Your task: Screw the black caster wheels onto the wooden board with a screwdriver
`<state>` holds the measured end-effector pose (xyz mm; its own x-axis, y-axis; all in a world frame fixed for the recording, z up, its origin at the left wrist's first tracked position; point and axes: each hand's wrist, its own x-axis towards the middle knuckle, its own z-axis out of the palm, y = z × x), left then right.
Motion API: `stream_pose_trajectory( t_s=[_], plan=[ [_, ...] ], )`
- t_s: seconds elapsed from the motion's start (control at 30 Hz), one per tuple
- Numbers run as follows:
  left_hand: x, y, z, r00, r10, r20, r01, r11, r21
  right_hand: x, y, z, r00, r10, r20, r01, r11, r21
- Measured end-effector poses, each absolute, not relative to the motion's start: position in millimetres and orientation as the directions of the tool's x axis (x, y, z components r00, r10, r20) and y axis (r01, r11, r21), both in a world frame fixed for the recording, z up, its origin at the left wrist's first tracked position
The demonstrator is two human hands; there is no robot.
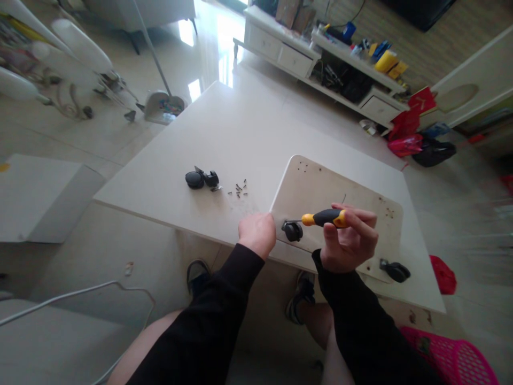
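My right hand point(355, 238) is wrapped round the yellow and black handle of a screwdriver point(328, 217). The shaft points left, its tip at the mounting plate of a black caster wheel point(294, 231) near the board's left corner. Closed at that corner, my left hand point(257, 233) grips the edge of the white board point(320, 187); its fingertips are hidden. A second caster point(396, 271) stands at the board's near right corner. Small holes show at the two far corners. Left of the board lie two loose casters point(196, 179) and a scatter of small screws point(239, 188).
The board rests on a white table point(172, 149). A pink basket point(451, 355) is on the floor at the near right, a white box point(48, 198) at the left. A dustpan point(160, 106) stands beyond the table, and a cluttered white cabinet point(276, 47) is behind.
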<state>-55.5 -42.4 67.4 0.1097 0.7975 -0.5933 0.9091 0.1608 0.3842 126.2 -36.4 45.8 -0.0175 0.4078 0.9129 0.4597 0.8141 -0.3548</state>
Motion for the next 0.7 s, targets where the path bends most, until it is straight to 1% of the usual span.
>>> stream_pose_trajectory(
  t_s=[0.1,0.27,0.37,0.5,0.57,0.7],
  plan=[
    [-55.2,-42.4,66.5,0.102,0.811,-0.577,0.914,0.151,0.375,125.7,-36.8,47.9,0.019,0.386,0.922,0.5,0.795,-0.343],
    [-54.1,-41.7,69.0,0.099,0.815,-0.571,0.919,0.145,0.366,124.9,-42.1,46.6,-0.003,0.471,0.882,0.424,0.799,-0.425],
    [-54.0,-41.8,70.2,0.105,0.82,-0.563,0.915,0.142,0.378,126.9,-40.2,46.6,-0.045,0.457,0.888,0.426,0.813,-0.397],
    [-53.5,-42.8,68.7,0.108,0.824,-0.556,0.916,0.134,0.377,127.9,-36.4,49.6,0.002,0.384,0.923,0.499,0.8,-0.333],
    [-53.2,-43.2,67.6,0.108,0.825,-0.555,0.918,0.131,0.374,126.7,-37.4,50.3,0.011,0.385,0.923,0.489,0.803,-0.34],
    [-53.1,-42.7,67.4,0.114,0.82,-0.561,0.92,0.126,0.372,125.1,-40.7,48.4,-0.018,0.441,0.897,0.426,0.815,-0.392]
  ],
)
